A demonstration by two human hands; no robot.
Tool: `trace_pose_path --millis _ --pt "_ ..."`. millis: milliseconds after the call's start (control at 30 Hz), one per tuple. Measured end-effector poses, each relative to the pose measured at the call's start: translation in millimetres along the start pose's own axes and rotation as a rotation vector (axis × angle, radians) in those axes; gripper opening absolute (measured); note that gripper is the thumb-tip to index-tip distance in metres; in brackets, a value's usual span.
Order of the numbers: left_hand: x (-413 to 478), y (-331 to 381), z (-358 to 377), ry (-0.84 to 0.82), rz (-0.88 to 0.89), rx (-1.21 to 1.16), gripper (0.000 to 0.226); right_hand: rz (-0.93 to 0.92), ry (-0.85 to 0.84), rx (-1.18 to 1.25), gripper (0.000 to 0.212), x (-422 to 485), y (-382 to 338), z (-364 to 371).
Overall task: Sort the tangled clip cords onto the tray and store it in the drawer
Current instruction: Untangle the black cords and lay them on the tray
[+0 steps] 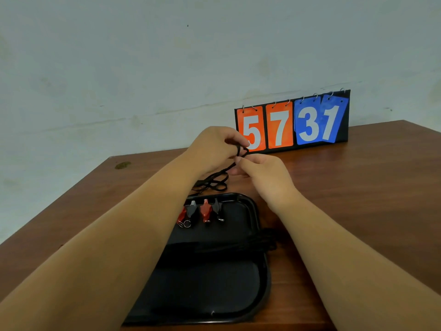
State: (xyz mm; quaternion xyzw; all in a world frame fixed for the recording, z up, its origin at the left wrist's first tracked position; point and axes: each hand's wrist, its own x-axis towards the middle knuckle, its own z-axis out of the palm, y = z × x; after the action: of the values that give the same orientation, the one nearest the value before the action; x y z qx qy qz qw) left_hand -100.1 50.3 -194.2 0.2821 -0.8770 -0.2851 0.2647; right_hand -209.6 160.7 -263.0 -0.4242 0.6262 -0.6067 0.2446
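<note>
A black tray lies on the wooden table in front of me. Several red and black clips lie in a row at its far end, their black cords running across the tray's middle. Beyond the tray a tangled black cord rests on the table and rises to my hands. My left hand holds the cord looped around a finger. My right hand pinches the same cord just below it. The drawer is not in view.
A flip scoreboard reading 5 7 3 1 stands at the table's far edge against the wall. The wooden table stretches to the right of the tray. Its left edge runs diagonally at the left.
</note>
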Motion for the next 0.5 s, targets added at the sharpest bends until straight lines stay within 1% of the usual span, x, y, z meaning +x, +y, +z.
trace_pose_path --millis 100,267,367,433,500 --pt "-2 -3 -3 -0.016 0.013 -0.045 0.031 -0.031 0.008 -0.013 0.03 -2 -2 0" --pt "-10 -4 -3 -0.001 -0.022 -0.068 0.043 -0.048 -0.032 -0.018 0.02 -4 -5 1" --pt "-12 -4 -3 0.002 -0.041 -0.053 0.039 -0.048 -0.016 -0.044 0.019 -3 -4 1" --pt "-14 -4 -5 -0.03 -0.075 -0.085 0.036 -0.055 0.03 -0.042 0.02 -3 -2 -1" --pt "-19 -6 -8 -0.125 -0.096 -0.046 0.039 -0.044 0.097 -0.011 0.02 -2 -1 -4"
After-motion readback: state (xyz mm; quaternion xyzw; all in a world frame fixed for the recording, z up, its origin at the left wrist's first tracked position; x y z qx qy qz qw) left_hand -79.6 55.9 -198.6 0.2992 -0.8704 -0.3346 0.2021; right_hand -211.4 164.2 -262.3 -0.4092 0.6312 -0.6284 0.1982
